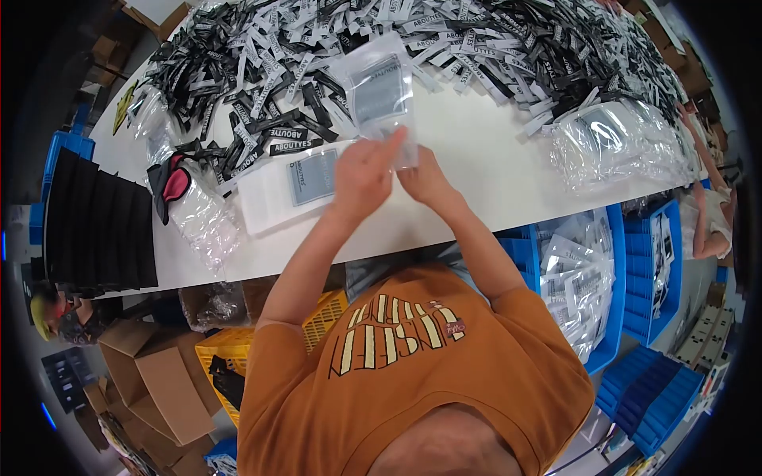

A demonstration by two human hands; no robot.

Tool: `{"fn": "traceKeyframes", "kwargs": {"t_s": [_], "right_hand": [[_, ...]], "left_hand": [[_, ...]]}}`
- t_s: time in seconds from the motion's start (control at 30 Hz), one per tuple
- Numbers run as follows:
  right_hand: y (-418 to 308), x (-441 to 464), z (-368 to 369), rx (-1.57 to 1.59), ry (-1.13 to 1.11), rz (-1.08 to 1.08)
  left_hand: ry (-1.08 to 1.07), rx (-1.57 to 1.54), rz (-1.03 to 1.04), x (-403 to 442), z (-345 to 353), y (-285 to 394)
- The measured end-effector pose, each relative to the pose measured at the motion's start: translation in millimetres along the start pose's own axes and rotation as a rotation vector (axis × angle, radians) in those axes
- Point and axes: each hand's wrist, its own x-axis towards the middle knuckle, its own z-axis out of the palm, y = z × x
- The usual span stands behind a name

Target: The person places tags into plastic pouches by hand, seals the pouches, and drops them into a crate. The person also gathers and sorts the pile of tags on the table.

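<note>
Over the white table (464,151), a translucent plastic pouch (377,91) with a grey printed panel is held up by its near end. My left hand (363,178) closes on its lower left part, one finger stretched across the plastic. At the lower right edge of the pouch is my right hand (427,178), its fingers closed on it and partly hidden. Just left of my left hand lies a stack of similar pouches (274,194). Beyond my hands spreads a big heap of black and white printed strips (274,67).
Clear-wrapped packs (615,151) lie at the table's right. A blue bin (607,317) of white packets stands below them. Dark stacked trays (99,222) and a black-and-red item (175,186) are at left. A yellow crate (226,349) and cardboard boxes (171,381) stand below. Another person's arm (702,143) shows at right.
</note>
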Motion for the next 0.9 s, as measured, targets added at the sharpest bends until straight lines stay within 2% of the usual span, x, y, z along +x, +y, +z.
{"fn": "traceKeyframes", "kwargs": {"t_s": [0.03, 0.1, 0.13, 0.17, 0.2, 0.27, 0.3, 0.33, 0.37, 0.4, 0.43, 0.47, 0.53, 0.6, 0.63, 0.67, 0.73, 0.77, 0.83, 0.87, 0.9], "right_hand": [[3, 3, 3, 0.220, 0.009, 0.085], [-10, 6, 5, 0.415, -0.138, 0.384], [-24, 7, 4, 0.513, -0.212, 0.536], [-39, 2, 3, 0.446, -0.204, 0.491], [-39, -1, 5, 0.337, -0.105, 0.351], [-25, -4, 15, 0.118, 0.092, 0.069], [-16, -1, 15, 0.053, 0.146, 0.095], [-9, -5, 13, 0.118, 0.085, 0.176], [-3, -6, 10, 0.181, 0.023, 0.251], [-3, -4, 7, 0.242, -0.035, 0.322], [-8, -5, 4, 0.458, -0.103, 0.374], [-8, -7, 3, 0.498, -0.098, 0.379], [-7, -5, -3, 0.573, -0.092, 0.374], [-1, -7, 0, 0.433, 0.019, 0.277], [4, -8, 2, 0.364, 0.074, 0.228], [7, -6, 2, 0.293, 0.133, 0.173], [11, -6, -4, 0.289, 0.028, 0.211], [13, -7, -6, 0.287, -0.026, 0.235], [8, -8, -8, 0.176, -0.001, 0.057], [3, -7, -10, 0.118, 0.009, -0.034], [-2, -6, -11, 0.103, -0.003, -0.029]], "left_hand": [[-0.018, 0.004, 0.011, -3, 5, 4], [-0.032, 0.042, -0.003, -3, 4, 0], [-0.080, 0.019, -0.190, -1, -1, -5], [-0.129, -0.004, -0.380, -1, -6, -9], [-0.176, -0.028, -0.566, 1, -10, -12], [-0.145, -0.034, -0.256, -5, -5, -14], [-0.164, -0.053, -0.124, -7, -1, -4], [-0.182, -0.072, 0.005, -10, 1, 3], [-0.195, -0.059, -0.019, -12, 1, 2], [-0.238, -0.051, -0.154, -8, -1, 1], [-0.285, -0.047, -0.290, -5, -6, 1], [-0.334, -0.045, -0.427, -5, -9, 1], [-0.347, -0.062, -0.256, -4, -8, 1], [-0.365, -0.097, -0.060, -6, -4, 14], [-0.350, -0.112, -0.079, -4, -3, 20], [-0.447, -0.202, -0.168, 2, -9, 21], [-0.645, -0.385, -0.348, 15, -30, 20], [-0.513, -0.235, -0.195, 21, -35, 16], [-0.247, 0.060, 0.105, 39, -38, 0], [-0.336, 0.107, 0.159, 45, -42, -4], [-0.425, 0.154, 0.212, 50, -47, -8]]}}
